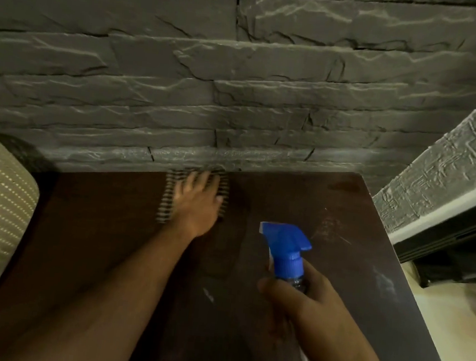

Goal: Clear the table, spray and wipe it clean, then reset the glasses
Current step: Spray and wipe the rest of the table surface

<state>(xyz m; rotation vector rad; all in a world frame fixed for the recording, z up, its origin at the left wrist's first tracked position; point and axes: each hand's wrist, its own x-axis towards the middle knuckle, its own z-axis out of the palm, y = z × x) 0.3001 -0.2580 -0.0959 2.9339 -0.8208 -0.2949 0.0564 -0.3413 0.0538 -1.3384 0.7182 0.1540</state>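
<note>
Right hand (pixel 303 306) grips spray bottle (pixel 289 255), label unreadable; left hand (pixel 198 202) flat on cloth (pixel 166 199), table (pixel 338 277)

Both forearms bare, no sleeves showing.

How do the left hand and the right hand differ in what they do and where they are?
The left hand lies with fingers spread on a dark striped cloth at the far edge of the table; the right hand is nearer the camera, above the table, curled round a spray bottle. The left hand is blurred; the right hand is sharper. Both are bare.
</note>
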